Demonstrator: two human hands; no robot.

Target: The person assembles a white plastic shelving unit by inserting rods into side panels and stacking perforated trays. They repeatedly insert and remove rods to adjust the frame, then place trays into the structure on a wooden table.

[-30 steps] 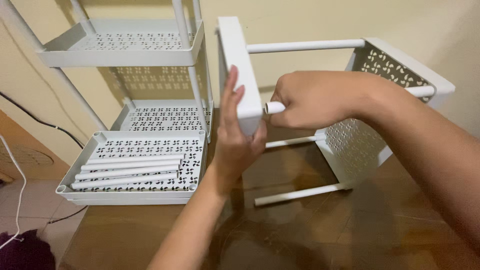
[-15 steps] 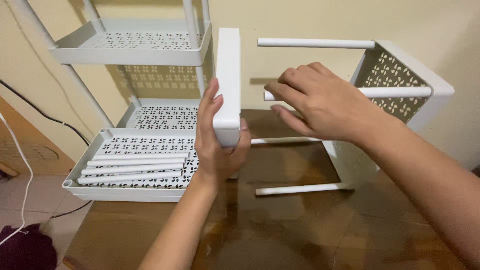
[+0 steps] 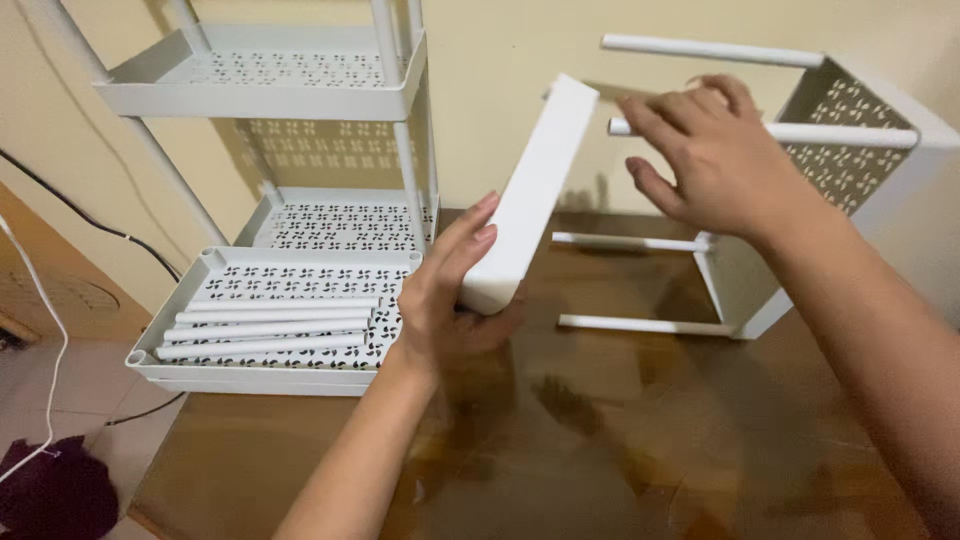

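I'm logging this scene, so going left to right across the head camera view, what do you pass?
White cable → flat tray holding loose white tubes → left hand gripping the tilted white tray → right hand at a white tube → tray on its side with tubes fitted.

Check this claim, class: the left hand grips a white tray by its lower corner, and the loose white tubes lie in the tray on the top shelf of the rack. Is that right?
One detail is wrong. The head view shows the loose tubes lying in a tray resting on the table, not on the top shelf of the rack. The left hand does grip a white tray by its lower corner.
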